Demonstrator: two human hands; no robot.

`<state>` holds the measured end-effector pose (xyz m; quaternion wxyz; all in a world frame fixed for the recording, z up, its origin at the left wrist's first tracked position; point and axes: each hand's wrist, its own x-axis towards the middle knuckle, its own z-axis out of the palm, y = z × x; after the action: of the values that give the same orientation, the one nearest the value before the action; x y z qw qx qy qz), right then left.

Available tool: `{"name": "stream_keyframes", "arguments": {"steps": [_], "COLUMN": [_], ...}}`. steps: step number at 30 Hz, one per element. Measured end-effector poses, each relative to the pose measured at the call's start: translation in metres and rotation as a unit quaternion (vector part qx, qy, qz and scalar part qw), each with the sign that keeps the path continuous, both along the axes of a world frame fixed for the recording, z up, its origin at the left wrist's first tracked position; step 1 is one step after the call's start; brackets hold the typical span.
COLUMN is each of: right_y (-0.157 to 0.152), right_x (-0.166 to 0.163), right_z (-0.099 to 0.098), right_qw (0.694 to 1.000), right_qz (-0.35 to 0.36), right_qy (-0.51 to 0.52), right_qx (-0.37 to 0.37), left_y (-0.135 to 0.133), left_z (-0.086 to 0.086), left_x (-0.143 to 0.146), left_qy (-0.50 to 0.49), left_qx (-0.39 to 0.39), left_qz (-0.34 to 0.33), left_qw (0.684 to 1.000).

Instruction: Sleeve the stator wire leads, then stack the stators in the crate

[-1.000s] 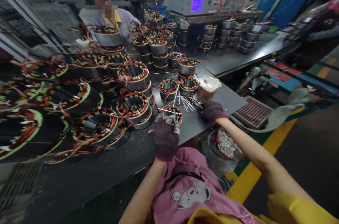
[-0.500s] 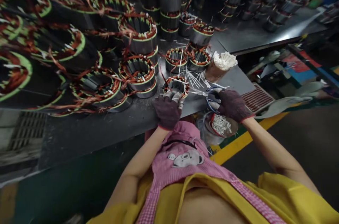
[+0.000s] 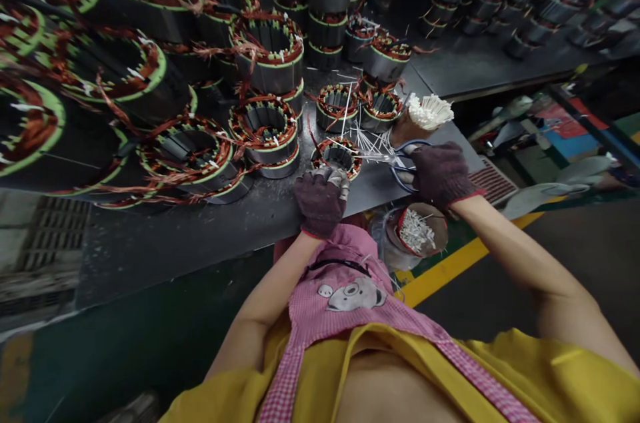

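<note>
Head view shows the right hand (image 3: 440, 173), gloved, now higher and nearer the cup of white sticks (image 3: 423, 118) than half a second ago, its fingers closed through the handles of the blue scissors (image 3: 400, 160); the blades point left toward the small stator (image 3: 337, 155). Left hand (image 3: 320, 200) has barely shifted; it grips that stator's near rim at the table edge (image 3: 250, 223), with the scissors just right of it.
</note>
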<state>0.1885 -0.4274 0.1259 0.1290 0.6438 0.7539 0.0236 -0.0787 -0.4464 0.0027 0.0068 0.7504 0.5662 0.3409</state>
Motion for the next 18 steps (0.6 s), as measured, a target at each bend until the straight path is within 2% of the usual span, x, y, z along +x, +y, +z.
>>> {"name": "stream_keyframes", "arguments": {"steps": [6,11,15,18], "right_y": [0.011,0.022,0.035,0.043], "right_x": [0.019,0.026,0.045,0.060], "right_z": [-0.008,-0.018,-0.036,-0.050], "right_qw": [0.997,0.992,0.985,0.983], "right_qz": [-0.012,0.066,0.031,0.001], "right_qy": [0.044,0.057,0.098,0.149], "right_qx": [-0.059,-0.094,-0.138,-0.112], "left_y": [0.008,0.013,0.020,0.027], "left_z": [0.004,0.005,0.010,0.012], "left_x": [-0.015,-0.028,-0.043,-0.051], "left_qy": [-0.001,0.010,0.003,-0.024], "left_qx": [-0.016,0.009,0.018,0.025], "left_qz": [-0.064,-0.090,-0.145,-0.187], "left_qw": [0.998,0.996,0.989,0.982]}}
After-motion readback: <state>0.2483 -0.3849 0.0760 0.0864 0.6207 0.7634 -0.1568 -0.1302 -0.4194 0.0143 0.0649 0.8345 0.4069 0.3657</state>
